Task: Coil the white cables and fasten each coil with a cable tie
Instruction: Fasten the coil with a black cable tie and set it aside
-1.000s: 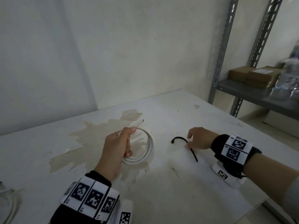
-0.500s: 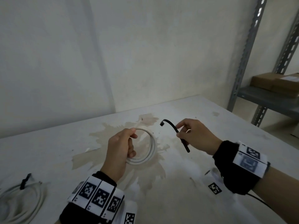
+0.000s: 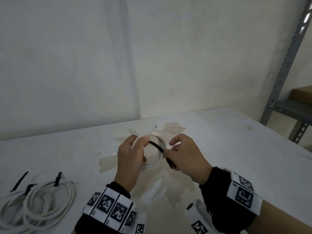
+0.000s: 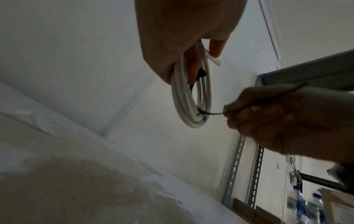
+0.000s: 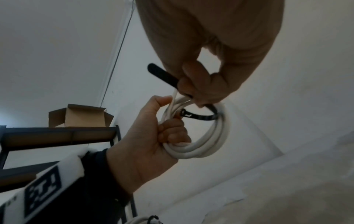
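Note:
My left hand [image 3: 141, 146] grips a small coil of white cable [image 3: 157, 160] upright above the table [image 3: 244, 149]. A black cable tie [image 3: 156, 146] runs across the coil's opening. My right hand [image 3: 175, 149] pinches the tie's strap. In the right wrist view the cable tie [image 5: 203, 117] bends round the coil [image 5: 210, 145], its head lying by the left hand [image 5: 151, 136], its tail sticking out above the fingers [image 5: 193, 78]. The left wrist view shows the coil [image 4: 191, 98] hanging from my left hand [image 4: 182, 37], with the tie [image 4: 210, 113] leading to the right hand [image 4: 277, 118].
Two tied white coils [image 3: 50, 200] lie at the table's near left, a loose black tie [image 3: 19, 181] beside them. A metal shelf rack [image 3: 287, 107] with a cardboard box [image 3: 302, 93] stands at the right. A brownish stain [image 3: 168, 183] covers the table under my hands.
My right hand picked the black tie up off the table, carried it left to the coil and passed it round the strands. The left hand kept hold of the coil.

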